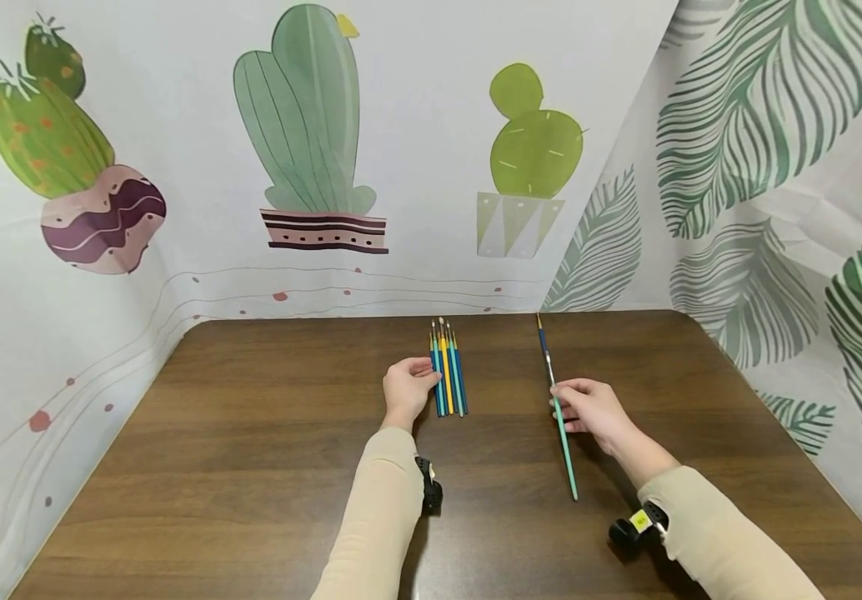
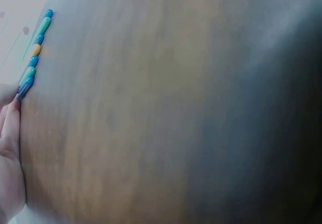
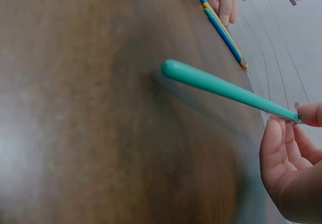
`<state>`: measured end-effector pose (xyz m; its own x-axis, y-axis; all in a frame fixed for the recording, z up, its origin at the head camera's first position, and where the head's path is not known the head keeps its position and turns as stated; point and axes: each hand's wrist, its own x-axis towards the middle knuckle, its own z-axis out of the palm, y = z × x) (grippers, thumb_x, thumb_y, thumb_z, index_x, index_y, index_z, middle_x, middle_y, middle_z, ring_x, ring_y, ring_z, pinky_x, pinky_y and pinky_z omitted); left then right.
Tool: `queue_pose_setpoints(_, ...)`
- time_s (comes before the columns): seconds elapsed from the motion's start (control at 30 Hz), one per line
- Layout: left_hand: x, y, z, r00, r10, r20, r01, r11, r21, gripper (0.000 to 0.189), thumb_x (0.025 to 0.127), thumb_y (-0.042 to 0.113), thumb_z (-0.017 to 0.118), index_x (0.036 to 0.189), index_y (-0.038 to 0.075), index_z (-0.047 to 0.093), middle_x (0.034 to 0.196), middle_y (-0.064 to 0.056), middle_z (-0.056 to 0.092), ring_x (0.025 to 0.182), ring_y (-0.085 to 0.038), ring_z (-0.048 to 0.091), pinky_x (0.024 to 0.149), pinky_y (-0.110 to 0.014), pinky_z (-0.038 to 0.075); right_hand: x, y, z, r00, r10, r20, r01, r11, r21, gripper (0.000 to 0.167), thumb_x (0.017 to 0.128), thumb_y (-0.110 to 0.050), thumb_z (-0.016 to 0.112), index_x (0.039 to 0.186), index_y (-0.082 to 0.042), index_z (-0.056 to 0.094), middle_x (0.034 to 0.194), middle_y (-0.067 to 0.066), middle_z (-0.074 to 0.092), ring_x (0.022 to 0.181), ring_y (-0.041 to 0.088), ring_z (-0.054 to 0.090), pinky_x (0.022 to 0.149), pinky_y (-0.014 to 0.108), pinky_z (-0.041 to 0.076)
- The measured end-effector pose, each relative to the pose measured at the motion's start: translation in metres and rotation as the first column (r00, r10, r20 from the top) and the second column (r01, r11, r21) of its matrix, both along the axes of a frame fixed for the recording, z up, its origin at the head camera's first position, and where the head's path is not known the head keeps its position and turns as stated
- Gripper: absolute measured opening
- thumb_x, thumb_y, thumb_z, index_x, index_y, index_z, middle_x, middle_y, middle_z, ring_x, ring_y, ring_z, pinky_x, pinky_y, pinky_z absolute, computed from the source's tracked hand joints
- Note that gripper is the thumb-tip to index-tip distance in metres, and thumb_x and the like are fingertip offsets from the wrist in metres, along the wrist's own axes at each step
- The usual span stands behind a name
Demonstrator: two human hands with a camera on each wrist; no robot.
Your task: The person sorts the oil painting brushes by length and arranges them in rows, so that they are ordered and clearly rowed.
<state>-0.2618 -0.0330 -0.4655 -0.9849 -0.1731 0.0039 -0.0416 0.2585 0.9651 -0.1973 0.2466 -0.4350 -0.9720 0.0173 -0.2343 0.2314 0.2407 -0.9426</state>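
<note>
Several paintbrushes (image 1: 447, 375) with blue, teal and yellow handles lie side by side in a row, bristles toward the wall. At the row's left edge is my left hand (image 1: 408, 390), its thumb and fingers pinching the outermost blue paintbrush (image 2: 26, 83). My right hand (image 1: 590, 410) pinches a teal paintbrush (image 1: 564, 450) between thumb and fingertips near its metal collar. Its rounded handle end (image 3: 176, 69) points back toward me, over a shadow on the wood. Just beyond its bristles is a dark blue paintbrush (image 1: 543, 339), lined up almost end to end with it.
The brown wooden table (image 1: 273, 467) ends at a wall covering (image 1: 431, 167) printed with cacti and leaves. Black wrist cameras sit on the left sleeve (image 1: 382, 500) and right sleeve (image 1: 709, 521). Bare wood shows between the brush row and the right hand.
</note>
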Motion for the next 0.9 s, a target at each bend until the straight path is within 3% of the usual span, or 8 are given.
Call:
queue_pose_setpoints(0.5, 0.000, 0.000, -0.001, 1.000, 0.006, -0.001, -0.006, 1.000, -0.003, 0.026, 0.080, 0.008, 0.075, 0.104, 0.000, 0.070, 0.101, -0.014, 0.072, 0.093, -0.023, 0.070, 0.084, -0.033, 0.057, 0.011, 0.007, -0.004, 1.000, -0.020, -0.004, 0.020, 1.000, 0.003, 0.039, 0.092, -0.014, 0.056, 0.116, 0.015, 0.053, 0.076, -0.004, 0.068, 0.067, 0.007, 0.065, 0.055, 0.022, 0.056)
queue_pose_setpoints(0.9, 0.000, 0.001, -0.001, 1.000, 0.005, -0.006, -0.005, 1.000, -0.008, 0.027, 0.079, 0.005, 0.074, 0.105, -0.001, 0.069, 0.102, -0.015, 0.072, 0.095, -0.024, 0.069, 0.082, -0.031, 0.057, 0.018, 0.008, -0.004, 0.999, -0.027, -0.019, 0.030, 0.985, 0.170, 0.037, 0.090, -0.017, 0.061, 0.113, 0.012, 0.060, 0.080, -0.001, 0.065, 0.070, 0.007, 0.060, 0.054, 0.024, 0.056)
